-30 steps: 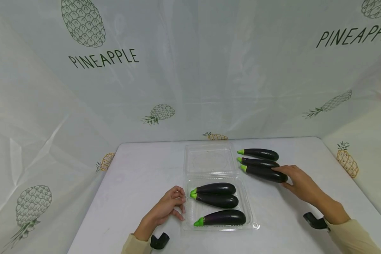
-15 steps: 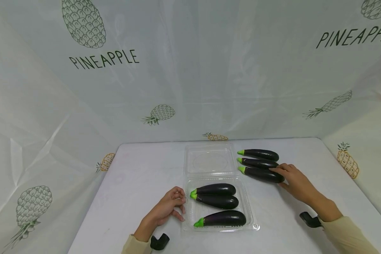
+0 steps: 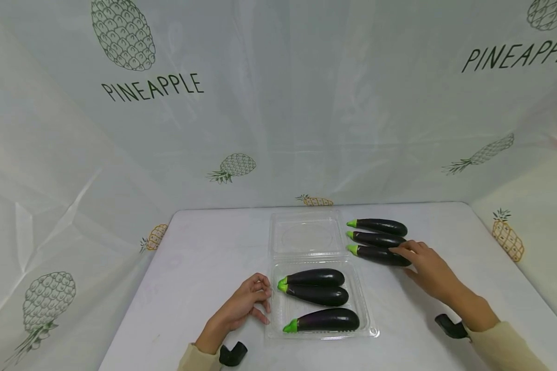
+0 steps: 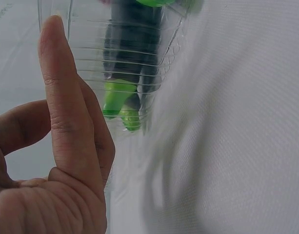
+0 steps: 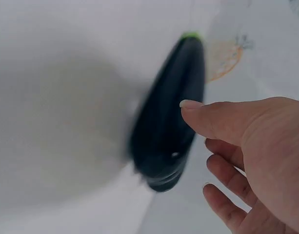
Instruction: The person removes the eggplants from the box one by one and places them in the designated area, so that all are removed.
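Observation:
My right hand (image 3: pixel 429 268) is at the rounded end of the nearest eggplant (image 3: pixel 373 254) in a row of three on the white table. A fingertip lies over its top and the thumb is at its near side. In the right wrist view the thumb (image 5: pixel 212 117) overlaps the dark eggplant (image 5: pixel 164 112); several other fingers curl to its right. My left hand (image 3: pixel 248 301), loosely bent, rests beside the left wall of a clear hinged plastic box (image 3: pixel 366 332). Inside the box lie three eggplants (image 3: pixel 315 296), two together at the back and one apart in front, green stems left.
The box's clear lid (image 3: pixel 308 234) lies folded back toward the rear of the table (image 3: pixel 204 247). Two more eggplants (image 3: pixel 382 226) lie behind the nearest one, to the lid's right. A pale pineapple-print sheet (image 3: pixel 278 103) hangs behind and around the table.
My right hand has shifted left with the nearest eggplant, which has come into line beside the other two. The left hand and the box have stayed put.

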A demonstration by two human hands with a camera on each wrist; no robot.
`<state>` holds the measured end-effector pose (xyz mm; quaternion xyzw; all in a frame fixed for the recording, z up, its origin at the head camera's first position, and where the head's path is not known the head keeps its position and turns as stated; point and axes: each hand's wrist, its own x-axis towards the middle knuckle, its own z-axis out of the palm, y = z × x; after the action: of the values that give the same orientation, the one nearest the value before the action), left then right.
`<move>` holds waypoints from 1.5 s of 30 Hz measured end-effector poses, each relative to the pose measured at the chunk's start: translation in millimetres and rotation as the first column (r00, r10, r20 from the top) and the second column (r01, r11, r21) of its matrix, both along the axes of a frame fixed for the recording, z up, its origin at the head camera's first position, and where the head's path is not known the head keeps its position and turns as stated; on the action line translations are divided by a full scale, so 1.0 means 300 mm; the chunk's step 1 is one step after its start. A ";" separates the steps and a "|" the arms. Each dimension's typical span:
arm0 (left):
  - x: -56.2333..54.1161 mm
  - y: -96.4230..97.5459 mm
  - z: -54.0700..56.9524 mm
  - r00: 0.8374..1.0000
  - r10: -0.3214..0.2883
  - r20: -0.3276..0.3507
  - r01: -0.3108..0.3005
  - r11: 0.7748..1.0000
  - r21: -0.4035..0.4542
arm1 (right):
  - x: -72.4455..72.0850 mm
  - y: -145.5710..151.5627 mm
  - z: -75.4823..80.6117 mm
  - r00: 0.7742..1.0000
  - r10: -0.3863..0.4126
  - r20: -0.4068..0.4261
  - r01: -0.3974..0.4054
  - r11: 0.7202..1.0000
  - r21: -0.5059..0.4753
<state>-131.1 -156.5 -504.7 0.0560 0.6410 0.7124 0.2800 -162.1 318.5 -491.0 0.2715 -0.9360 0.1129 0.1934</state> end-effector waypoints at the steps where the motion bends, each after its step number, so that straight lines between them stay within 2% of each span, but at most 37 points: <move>1: 0.000 -0.001 0.000 1.000 0.001 -0.001 -0.001 1.000 0.000 | 0.006 -0.011 0.008 1.000 0.008 -0.004 -0.008 1.000 0.001; 10: 0.004 -0.006 0.000 1.000 0.001 -0.004 -0.001 1.000 0.000 | 0.077 -0.167 0.101 0.996 0.089 -0.022 -0.089 0.996 0.005; 19: 0.005 -0.007 -0.004 1.000 0.000 -0.009 0.000 1.000 -0.001 | 0.153 -0.302 0.148 0.976 0.214 0.040 -0.216 0.975 0.056; 25: 0.002 -0.008 -0.003 1.000 -0.005 -0.009 0.005 1.000 0.002 | 0.175 -0.352 0.152 0.949 0.287 0.127 -0.299 0.950 0.092; 34: -0.003 -0.008 0.000 1.000 -0.013 -0.011 0.013 1.000 0.011 | 0.190 -0.382 0.128 0.905 0.419 0.078 -0.426 0.897 0.119; 41: 0.000 -0.006 0.000 1.000 -0.015 -0.022 0.015 1.000 0.006 | 0.196 -0.401 0.123 0.889 0.406 0.211 -0.441 0.884 0.156; 45: 0.000 -0.004 0.003 1.000 -0.012 -0.018 0.012 1.000 0.007 | 0.200 -0.405 0.122 0.889 0.398 0.228 -0.441 0.878 0.188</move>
<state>-131.0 -157.6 -503.7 0.0671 0.6406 0.7125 0.2783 -102.2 197.0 -454.4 0.4779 -0.8749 0.0654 0.0444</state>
